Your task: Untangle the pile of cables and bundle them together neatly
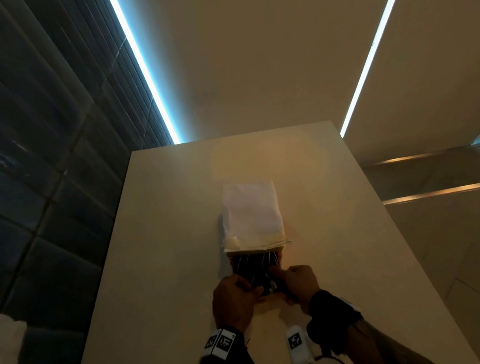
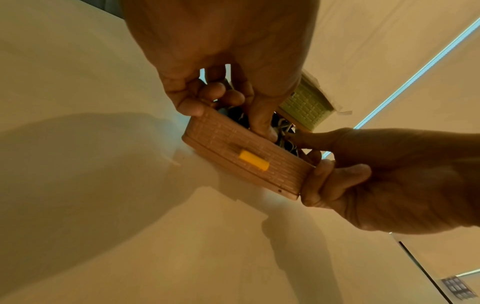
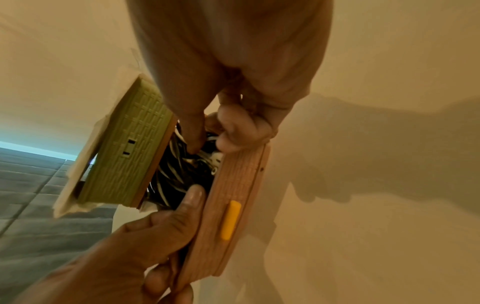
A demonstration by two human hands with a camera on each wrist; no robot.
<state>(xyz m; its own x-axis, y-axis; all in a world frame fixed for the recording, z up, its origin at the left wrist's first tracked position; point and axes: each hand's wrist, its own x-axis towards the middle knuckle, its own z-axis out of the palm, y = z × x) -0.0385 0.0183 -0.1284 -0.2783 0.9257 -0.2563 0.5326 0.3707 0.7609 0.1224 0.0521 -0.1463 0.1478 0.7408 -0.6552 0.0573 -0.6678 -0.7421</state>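
A tan ribbed box with a yellow latch sits on the table, its green lid swung open behind it. A tangle of black and white cables fills the box. My left hand grips the box's left end, thumb inside on the cables and fingers outside. My right hand holds the right end with curled fingers, and its index finger pokes down into the cables. How the cables lie deeper in the box is hidden.
The box stands near the front middle of a pale table. White paper or cloth covers the raised lid. A dark padded wall runs along the left, and steps lie to the right.
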